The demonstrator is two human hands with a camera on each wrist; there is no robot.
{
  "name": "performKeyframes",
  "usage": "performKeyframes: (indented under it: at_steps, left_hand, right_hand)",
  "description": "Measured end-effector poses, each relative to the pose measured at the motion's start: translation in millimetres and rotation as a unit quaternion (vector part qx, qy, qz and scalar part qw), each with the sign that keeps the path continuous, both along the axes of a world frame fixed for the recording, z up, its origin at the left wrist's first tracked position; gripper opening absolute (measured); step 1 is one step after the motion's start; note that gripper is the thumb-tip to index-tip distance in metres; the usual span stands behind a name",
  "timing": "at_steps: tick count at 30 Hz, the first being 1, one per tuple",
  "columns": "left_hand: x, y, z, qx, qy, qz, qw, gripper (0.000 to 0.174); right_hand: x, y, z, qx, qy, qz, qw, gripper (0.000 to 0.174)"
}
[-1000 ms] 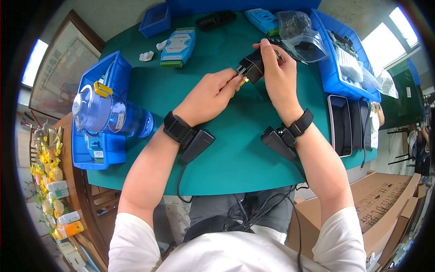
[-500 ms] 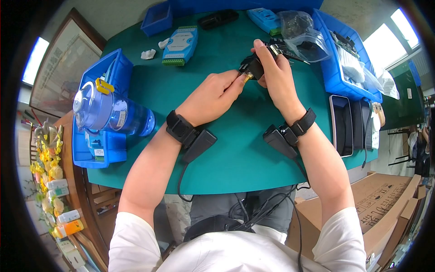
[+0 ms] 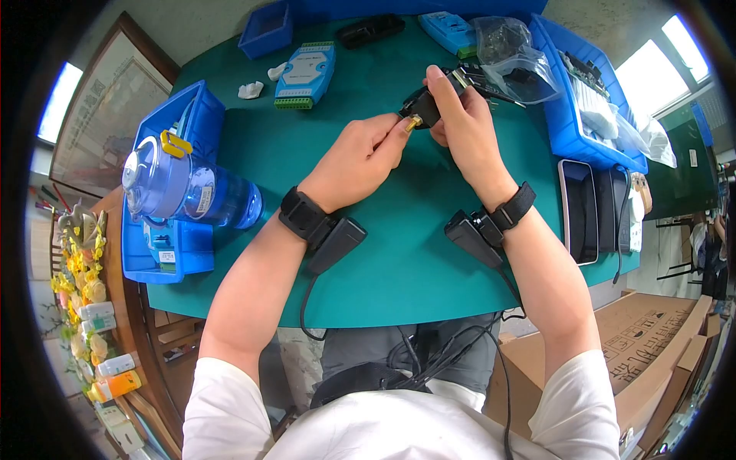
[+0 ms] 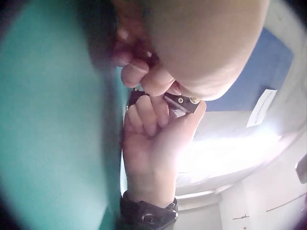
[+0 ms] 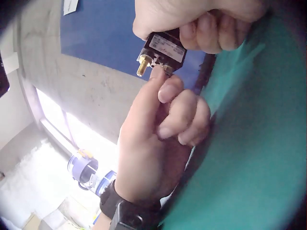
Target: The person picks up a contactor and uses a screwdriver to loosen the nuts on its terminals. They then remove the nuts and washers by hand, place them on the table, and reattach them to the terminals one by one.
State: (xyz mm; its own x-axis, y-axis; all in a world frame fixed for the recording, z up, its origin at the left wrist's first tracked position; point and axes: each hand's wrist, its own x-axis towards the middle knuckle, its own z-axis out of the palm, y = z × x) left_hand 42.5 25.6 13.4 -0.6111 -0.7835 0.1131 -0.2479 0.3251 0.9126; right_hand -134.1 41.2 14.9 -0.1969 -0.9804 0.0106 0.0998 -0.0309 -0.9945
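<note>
Above the middle of the table, my right hand [image 3: 469,130] grips a black block [image 3: 425,109] with brass threaded studs. In the right wrist view a pale printed label [image 5: 167,47] shows on one side, and one brass stud [image 5: 142,66] stands out uncovered. My left hand [image 3: 354,162] pinches at the other stud's end with thumb and forefinger, the remaining fingers curled in. Those fingertips hide most of that second stud; I cannot tell whether a nut is between them. From the left wrist view, the left hand covers much of the block, with the right hand [image 4: 151,129] below.
Blue-and-white terminal modules [image 3: 307,75] lie at the back of the green table [image 3: 368,268]. A water bottle [image 3: 218,199] and blue bin [image 3: 203,115] stand left. Right are clear plastic bags [image 3: 529,77], a loaded blue bin [image 3: 556,115] and a phone-like slab [image 3: 578,211].
The black block has turned and tilted in my right hand, so less of its side shows in the head view. My left fingers stay at its brass end.
</note>
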Motion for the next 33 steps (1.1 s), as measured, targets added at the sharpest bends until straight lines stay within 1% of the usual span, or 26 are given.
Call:
performKeyframes:
  at_steps: [3,8,12,15,21,24,27,30,33]
  left_hand:
    - [-0.1,-0.1,-1.6,0.027,0.022,-0.005,0.999,0.033]
    - [-0.2,-0.9,-6.1,0.06,0.063,-0.014,0.996,0.031]
    - [-0.1,-0.7,-4.5,0.074,0.066,-0.021,0.995,0.031]
    - [0.2,-0.2,-2.3,0.085,0.065,-0.024,0.994,0.032]
    - [-0.2,0.6,-1.8,0.093,0.082,-0.025,0.992,0.033]
    - [-0.6,0.8,-1.9,0.09,0.076,-0.022,0.993,0.032]
    - [-0.5,1.1,-0.9,0.088,0.072,-0.023,0.993,0.032]
    - [-0.2,1.4,-0.9,0.098,0.089,-0.03,0.991,0.032]
    - [-1.4,2.2,0.3,0.11,0.113,-0.038,0.987,0.032]
  right_hand:
    - [1.8,-0.2,1.1,-0.017,0.014,-0.008,1.0,0.045]
    - [-1.0,-3.2,-5.7,-0.032,-0.001,0.01,0.999,0.04]
    - [-0.1,-2.6,-3.7,-0.032,-0.009,0.019,0.999,0.038]
    - [-0.8,-1.4,-3.6,-0.057,-0.009,0.028,0.998,0.039]
    - [-2.0,-2.2,-2.6,-0.05,0.018,0.033,0.998,0.043]
    - [-1.6,-4.0,-3.8,-0.084,0.012,0.023,0.996,0.042]
    - [-4.7,-6.6,-7.0,-0.092,0.001,0.044,0.995,0.042]
    - [-6.9,-5.2,-7.3,-0.09,0.025,0.065,0.994,0.043]
    - [-3.9,-4.9,-4.1,-0.083,-0.034,0.043,0.995,0.046]
